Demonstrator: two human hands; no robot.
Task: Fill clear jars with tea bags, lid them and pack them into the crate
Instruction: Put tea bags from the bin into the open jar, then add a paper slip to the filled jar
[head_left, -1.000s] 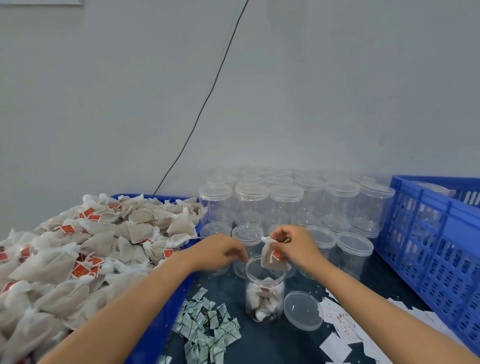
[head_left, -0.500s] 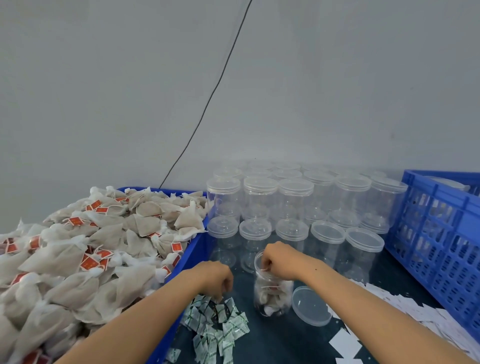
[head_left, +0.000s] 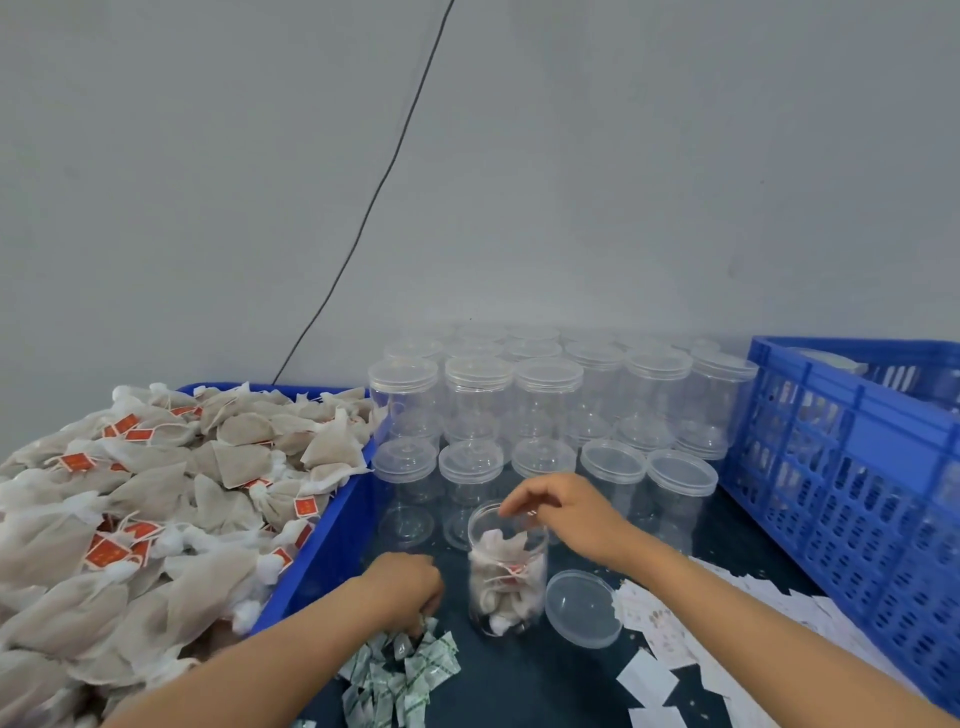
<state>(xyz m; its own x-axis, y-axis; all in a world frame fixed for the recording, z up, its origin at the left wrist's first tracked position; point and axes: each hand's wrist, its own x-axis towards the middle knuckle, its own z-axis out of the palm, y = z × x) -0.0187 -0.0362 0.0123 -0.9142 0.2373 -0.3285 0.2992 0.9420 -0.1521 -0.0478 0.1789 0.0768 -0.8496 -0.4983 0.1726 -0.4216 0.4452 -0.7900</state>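
Jar (head_left: 508, 569) stands open and upright on the dark table (head_left: 519, 686) at about six o'clock, roughly half full of tea bags (head_left: 501, 551); its long axis is vertical, mouth up; right hand (head_left: 563, 512) hovers over the rim at one o'clock of it, fingers loosely spread and holding nothing; left hand (head_left: 405, 584) sits at nine o'clock of the jar, fingers curled down into the small sachets (head_left: 402, 670), though whether it has one pinched I cannot tell; loose lid (head_left: 584, 608) lies flat at three o'clock, just beside the jar and nearer the right hand; crate (head_left: 852, 483) waits at two o'clock; heaped tea bags fill the bin (head_left: 332, 540) at nine.
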